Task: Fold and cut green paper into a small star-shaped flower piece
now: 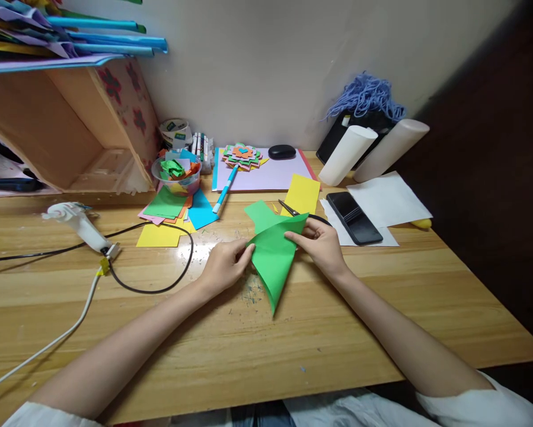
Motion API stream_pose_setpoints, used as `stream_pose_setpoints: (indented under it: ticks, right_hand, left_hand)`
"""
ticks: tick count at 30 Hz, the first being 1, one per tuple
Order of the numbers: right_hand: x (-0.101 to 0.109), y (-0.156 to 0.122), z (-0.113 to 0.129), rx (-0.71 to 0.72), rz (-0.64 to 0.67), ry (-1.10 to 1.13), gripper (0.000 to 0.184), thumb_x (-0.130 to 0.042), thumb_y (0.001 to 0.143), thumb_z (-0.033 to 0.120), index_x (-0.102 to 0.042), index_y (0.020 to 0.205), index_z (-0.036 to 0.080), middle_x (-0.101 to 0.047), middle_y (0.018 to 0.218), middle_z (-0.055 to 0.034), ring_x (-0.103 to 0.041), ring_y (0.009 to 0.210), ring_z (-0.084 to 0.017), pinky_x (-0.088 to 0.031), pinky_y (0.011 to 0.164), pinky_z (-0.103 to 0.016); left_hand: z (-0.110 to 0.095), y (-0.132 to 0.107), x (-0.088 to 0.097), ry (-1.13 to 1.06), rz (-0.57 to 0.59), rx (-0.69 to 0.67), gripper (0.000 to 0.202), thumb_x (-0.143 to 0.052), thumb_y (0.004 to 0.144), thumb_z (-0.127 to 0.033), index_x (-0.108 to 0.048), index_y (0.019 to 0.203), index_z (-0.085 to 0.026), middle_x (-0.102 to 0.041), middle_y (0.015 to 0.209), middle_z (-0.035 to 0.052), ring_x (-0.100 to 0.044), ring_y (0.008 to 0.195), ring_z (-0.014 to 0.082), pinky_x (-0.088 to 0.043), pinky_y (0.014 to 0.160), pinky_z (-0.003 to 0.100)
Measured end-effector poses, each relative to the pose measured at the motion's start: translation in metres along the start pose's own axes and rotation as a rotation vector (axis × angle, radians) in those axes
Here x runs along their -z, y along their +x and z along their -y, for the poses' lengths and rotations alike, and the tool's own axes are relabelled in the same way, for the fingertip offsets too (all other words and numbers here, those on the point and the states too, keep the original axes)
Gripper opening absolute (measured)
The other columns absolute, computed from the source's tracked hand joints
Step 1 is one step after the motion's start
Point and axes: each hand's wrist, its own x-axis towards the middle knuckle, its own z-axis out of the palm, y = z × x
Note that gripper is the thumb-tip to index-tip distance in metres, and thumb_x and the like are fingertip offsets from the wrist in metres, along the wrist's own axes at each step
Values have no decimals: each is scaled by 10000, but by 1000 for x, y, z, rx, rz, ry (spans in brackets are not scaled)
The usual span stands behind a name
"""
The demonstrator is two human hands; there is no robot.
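A sheet of green paper (pixel 275 255) is held up between my two hands, bent over so its lower end comes to a point near the table. My left hand (pixel 226 264) pinches its left edge between thumb and fingers. On the upper right, my right hand (pixel 322 243) grips the same sheet, thumb in front and fingers behind. Just behind it lies another green paper piece (pixel 261 214), partly covered. Scissors (pixel 289 208) rest beyond the sheet, their handles partly hidden by my right hand, near a yellow paper (pixel 302 194).
Left are a glue gun (pixel 77 224) with looping cables, coloured paper squares (pixel 163 203) and a tub of scraps (pixel 177 178). Behind stand a layered paper flower (pixel 242 155), a blue marker (pixel 225 190) and a black mouse (pixel 281 152). Right: a phone (pixel 354 218) and white rolls (pixel 348 155).
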Motion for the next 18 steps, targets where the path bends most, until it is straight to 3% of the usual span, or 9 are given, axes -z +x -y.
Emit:
stream_pose_setpoints:
  ticks: [4,6,10,14,18]
  right_hand:
    - [4,3,-3,8,-35,-78,303,-632,708,469,-545,630,189,-513,454,45,-443,357,-92,-346,352,-218]
    - [6,5,-4,9,-15,-51,323,-601,729,487,-541,611,193,-511,463,43,-452,365,-96,-357,360,-223]
    - [12,9,-3,32,48,-6,307,-719,621,430,-611,789,197,-607,625,24,-561,534,-125,-452,477,-232]
    - [18,13,1,-7,55,-92,309,-730,613,405,-624,803,186,-530,470,61,-483,396,-93,-392,389,-207]
    - [20,14,-1,-42,33,-79,266,-692,657,416,-614,733,174,-530,439,56,-473,346,-85,-356,352,-197]
  left_hand:
    - [3,2,-1,28,7,-25,349,-357,867,-326,-451,569,-172,-440,498,-29,-396,490,100,-271,499,217]
    - [5,3,-1,12,13,-33,348,-361,866,-322,-451,565,-171,-436,501,-31,-392,489,98,-268,495,214]
    - [6,4,0,-53,78,-43,333,-373,864,-292,-462,569,-166,-485,520,-30,-425,497,95,-278,494,203]
    - [4,4,1,-73,106,-60,305,-395,860,-261,-485,586,-164,-511,531,-32,-447,500,93,-283,497,197]
    - [2,4,2,-103,133,-53,291,-389,868,-251,-504,614,-167,-521,530,-38,-469,498,92,-303,510,195]
